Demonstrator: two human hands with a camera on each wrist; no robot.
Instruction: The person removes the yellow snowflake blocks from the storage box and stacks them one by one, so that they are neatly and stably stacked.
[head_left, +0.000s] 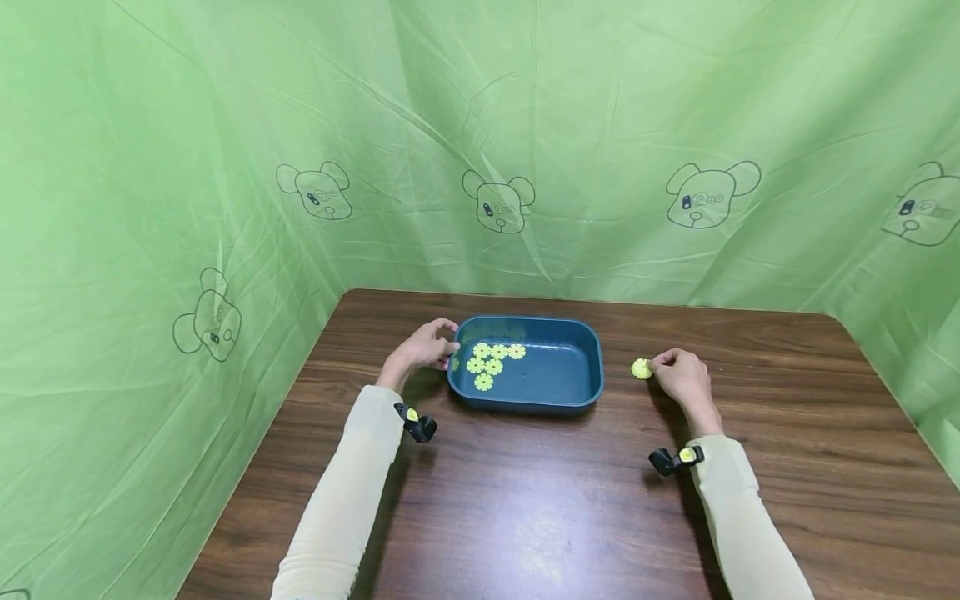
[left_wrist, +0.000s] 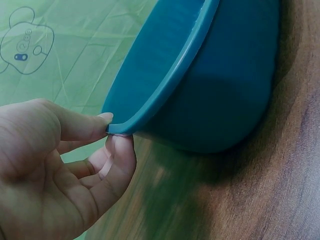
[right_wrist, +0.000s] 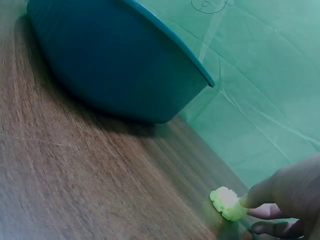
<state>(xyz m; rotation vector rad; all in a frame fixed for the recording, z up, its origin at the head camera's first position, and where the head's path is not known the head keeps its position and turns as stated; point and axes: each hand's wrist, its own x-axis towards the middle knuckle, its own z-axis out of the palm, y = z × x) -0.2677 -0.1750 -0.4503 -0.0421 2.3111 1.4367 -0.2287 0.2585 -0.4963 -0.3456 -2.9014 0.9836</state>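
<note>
Green cartoon-print sheeting (head_left: 585,108) hangs behind a brown wood table (head_left: 540,492) with a blue tub (head_left: 558,375) on it. Left hand (head_left: 422,346) pinches the tub's left rim; right hand (head_left: 684,377) pinches a yellow flower piece (head_left: 641,368) right of the tub. Six similar flowers (head_left: 493,367) lie inside, left half.

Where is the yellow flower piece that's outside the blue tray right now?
In the head view, the yellow flower piece is just right of the blue tray, held at the tip of the right hand.
</note>
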